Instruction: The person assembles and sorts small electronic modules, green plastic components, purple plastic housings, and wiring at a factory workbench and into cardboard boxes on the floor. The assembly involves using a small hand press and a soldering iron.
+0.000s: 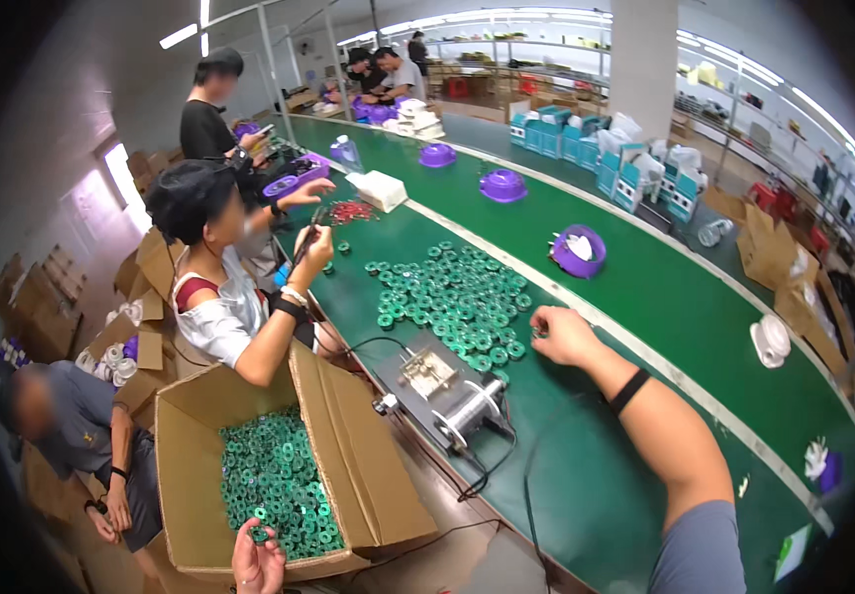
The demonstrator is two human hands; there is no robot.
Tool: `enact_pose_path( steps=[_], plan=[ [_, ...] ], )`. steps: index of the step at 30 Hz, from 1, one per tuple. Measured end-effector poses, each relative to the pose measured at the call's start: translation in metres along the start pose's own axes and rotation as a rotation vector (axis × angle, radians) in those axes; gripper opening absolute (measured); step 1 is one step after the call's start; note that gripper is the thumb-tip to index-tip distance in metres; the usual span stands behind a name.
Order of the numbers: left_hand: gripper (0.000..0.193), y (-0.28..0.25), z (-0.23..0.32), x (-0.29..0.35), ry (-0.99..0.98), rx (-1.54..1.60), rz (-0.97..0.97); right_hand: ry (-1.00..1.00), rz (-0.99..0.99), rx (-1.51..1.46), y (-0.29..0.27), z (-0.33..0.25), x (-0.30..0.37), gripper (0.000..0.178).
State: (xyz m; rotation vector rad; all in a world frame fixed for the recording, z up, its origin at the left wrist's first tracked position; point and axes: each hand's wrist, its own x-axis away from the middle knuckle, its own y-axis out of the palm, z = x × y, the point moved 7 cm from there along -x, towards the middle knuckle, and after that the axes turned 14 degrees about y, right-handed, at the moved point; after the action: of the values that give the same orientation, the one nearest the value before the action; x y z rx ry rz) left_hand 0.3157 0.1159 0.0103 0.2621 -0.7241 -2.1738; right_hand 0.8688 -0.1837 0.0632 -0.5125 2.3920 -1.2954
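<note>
My left hand (259,560) is closed on a small green ring-shaped circuit board (260,535), held over the near edge of an open cardboard box (368,475). Many similar green boards (274,465) fill the box. On the green table, a loose spread of the same ring boards (452,297) lies in front of me. My right hand (564,337) is at the right edge of that spread, fingers curled and pinched; a small dark piece shows at the fingertips, too small to make out. A metal fixture (437,386) with a silver cylinder and cables stands between my hands.
A co-worker (219,267) sits at the table's left with a tool in hand, near red parts (351,212) and a white block (380,189). Purple bowl-shaped housings (578,251) stand on the green belt (665,307). Another person (81,436) sits left of the box.
</note>
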Motion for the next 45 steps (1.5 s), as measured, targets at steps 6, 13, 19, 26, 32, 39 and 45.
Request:
enact_pose_path(
  steps=[6,13,19,26,32,39,45],
  plan=[
    [0.031,-0.006,-0.001,-0.004,-0.003,0.067,-0.068,0.096,0.005,0.177,0.025,0.008,-0.005,0.029],
    [0.037,-0.01,-0.005,0.006,0.012,-0.008,-0.085,0.29,0.072,0.327,-0.026,-0.006,0.054,0.049],
    [0.027,0.061,0.034,0.077,0.189,-0.559,-0.328,-0.074,-0.053,-0.299,-0.083,-0.159,0.204,0.028],
    [0.028,0.149,0.027,0.149,0.633,-0.865,-0.855,-0.075,-0.732,-0.813,0.057,-0.232,0.398,0.049],
    [0.031,0.122,0.044,0.17,0.585,-0.849,-0.849,0.13,-1.186,-0.934,0.103,-0.246,0.455,0.033],
    [0.03,0.085,0.048,0.184,0.532,-0.77,-0.785,0.012,-1.143,-0.891,0.106,-0.281,0.467,0.026],
    [0.031,0.06,0.047,0.18,0.455,-0.686,-0.681,0.041,-1.167,-0.881,0.099,-0.29,0.464,0.022]
  ],
)
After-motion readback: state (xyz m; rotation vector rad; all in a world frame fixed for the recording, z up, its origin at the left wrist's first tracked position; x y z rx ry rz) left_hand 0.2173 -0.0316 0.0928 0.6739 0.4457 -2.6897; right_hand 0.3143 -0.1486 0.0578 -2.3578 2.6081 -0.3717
